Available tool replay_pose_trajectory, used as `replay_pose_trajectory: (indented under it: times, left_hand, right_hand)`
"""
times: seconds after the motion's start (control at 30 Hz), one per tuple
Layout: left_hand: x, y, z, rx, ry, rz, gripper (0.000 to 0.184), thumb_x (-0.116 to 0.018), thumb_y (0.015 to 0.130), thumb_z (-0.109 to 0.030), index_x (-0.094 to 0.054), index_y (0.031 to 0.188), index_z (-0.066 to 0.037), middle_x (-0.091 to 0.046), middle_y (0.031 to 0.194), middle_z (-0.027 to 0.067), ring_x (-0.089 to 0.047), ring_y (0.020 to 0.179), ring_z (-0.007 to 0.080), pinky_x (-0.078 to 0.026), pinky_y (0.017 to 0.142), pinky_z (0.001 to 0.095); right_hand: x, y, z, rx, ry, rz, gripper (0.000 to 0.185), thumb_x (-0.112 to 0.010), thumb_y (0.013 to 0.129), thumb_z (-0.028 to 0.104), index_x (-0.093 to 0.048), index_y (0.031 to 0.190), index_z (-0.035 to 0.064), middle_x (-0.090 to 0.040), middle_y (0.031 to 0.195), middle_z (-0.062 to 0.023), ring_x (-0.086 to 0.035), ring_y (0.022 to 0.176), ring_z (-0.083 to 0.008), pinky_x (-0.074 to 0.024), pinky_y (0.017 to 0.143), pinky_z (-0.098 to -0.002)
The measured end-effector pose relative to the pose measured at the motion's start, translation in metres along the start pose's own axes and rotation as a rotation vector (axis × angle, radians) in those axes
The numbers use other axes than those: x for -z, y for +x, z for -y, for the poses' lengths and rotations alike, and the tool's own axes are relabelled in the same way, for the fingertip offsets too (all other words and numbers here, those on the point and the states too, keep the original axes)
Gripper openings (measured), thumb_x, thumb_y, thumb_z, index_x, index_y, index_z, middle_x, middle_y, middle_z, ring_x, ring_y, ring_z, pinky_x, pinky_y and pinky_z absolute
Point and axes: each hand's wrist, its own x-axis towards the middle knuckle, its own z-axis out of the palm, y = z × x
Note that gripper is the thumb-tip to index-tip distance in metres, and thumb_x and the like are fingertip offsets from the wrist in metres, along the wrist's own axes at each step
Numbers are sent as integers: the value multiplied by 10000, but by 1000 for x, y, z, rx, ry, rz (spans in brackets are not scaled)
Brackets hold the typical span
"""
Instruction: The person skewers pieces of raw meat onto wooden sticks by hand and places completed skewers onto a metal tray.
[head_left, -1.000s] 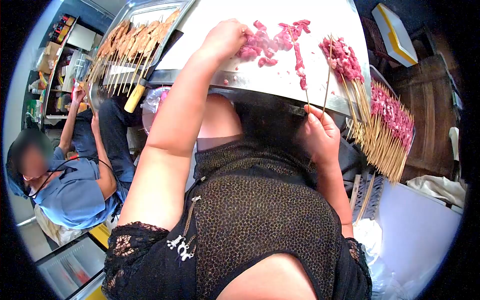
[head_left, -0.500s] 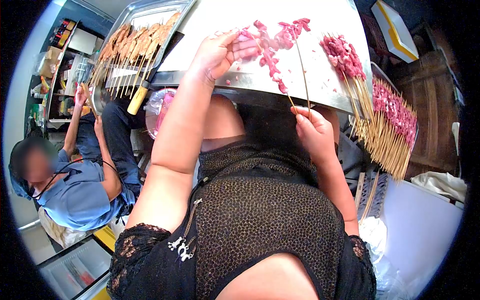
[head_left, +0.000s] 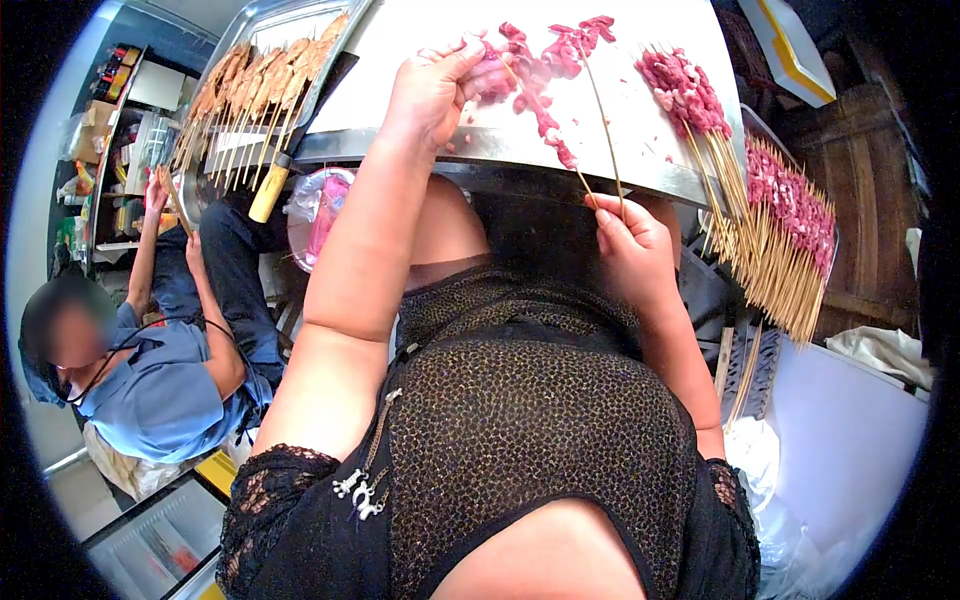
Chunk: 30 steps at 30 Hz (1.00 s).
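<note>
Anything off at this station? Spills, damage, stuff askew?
Minor only. Small meat scraps lie loose near the front edge of the worktop, apart from the meat pile. A yellow handle juts past the edge near the tan skewers, so it might get bumped. No damage visible.

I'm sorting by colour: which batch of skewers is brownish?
The batch in the metal tray at left; the table pile and far-right bundle are pinkish red.
</note>
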Motion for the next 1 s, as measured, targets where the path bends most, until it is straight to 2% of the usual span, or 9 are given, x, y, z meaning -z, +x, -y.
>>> replay_pose_trajectory:
  times: [0.13,0.3,0.37,0.6,0.67,0.7,0.77,0.9,1.0]
  left_hand:
    - [11,5,-6,-76,136,-80,252,-505,845,10,-555,1088,56,-602,1055,149,-613,935,217,-531,767,290]
    - [20,-2,-10,-254,1138,56,353,-479,752,22,-643,1053,-63,-601,1109,101,-541,1039,173,-487,775,281]
    - [15,-1,-5,-460,1294,77,269,-543,764,-50,-662,1003,-80,-641,1004,103,-587,946,181,-484,759,289]
    - [-13,-8,-13,-71,1735,58,197,-626,762,-194,-671,885,-47,-652,813,107,-624,720,222,-481,679,323]
    - [0,-5,-8,-405,1756,108,197,-618,780,-195,-668,890,-39,-660,767,92,-613,613,203,-482,608,314]
    - [2,-4,-9,-403,1756,113,197,-618,780,-195,-668,890,-39,-660,767,92,-613,613,203,-482,608,314]
    - [5,-5,-10,-1,1015,-39,188,-581,816,-173,-661,898,-25,-670,795,94,-590,538,176,-468,548,278]
    - [7,-5,-14,178,307,-39,250,-534,886,-181,-588,1047,2,-661,909,139,-658,708,186,-474,558,226]
    - [4,-6,-5,161,71,13,277,-462,919,-154,-528,1101,44,-627,980,197,-645,865,247,-534,702,300]
  right_hand:
    - [11,0,8,54,9,-78,211,-534,883,93,-612,1061,13,-494,649,60,-416,554,-17,-335,501,-158]
    - [22,-2,19,107,18,-103,216,-531,883,76,-604,1069,-6,-489,640,53,-405,539,-22,-329,493,-165]
    - [22,-1,18,105,17,-104,218,-528,884,73,-602,1072,-7,-490,642,52,-406,538,-23,-329,494,-165]
    - [21,-1,8,114,23,-106,223,-529,885,77,-599,1082,-2,-498,652,54,-415,544,-20,-337,497,-162]
    - [21,0,8,103,46,-111,225,-533,883,78,-598,1083,-1,-501,656,54,-417,547,-19,-339,498,-162]
    - [22,0,8,99,40,-100,226,-536,882,79,-598,1084,-1,-502,661,54,-418,549,-19,-339,496,-161]
    - [22,-2,6,92,32,-86,227,-539,881,80,-597,1086,-1,-504,666,55,-418,550,-19,-339,495,-160]
    - [10,-2,9,54,26,-13,218,-542,881,80,-600,1075,0,-500,674,55,-418,556,-19,-338,494,-160]
    - [4,-2,9,11,13,47,215,-540,880,84,-605,1071,11,-489,669,57,-412,556,-19,-340,497,-160]
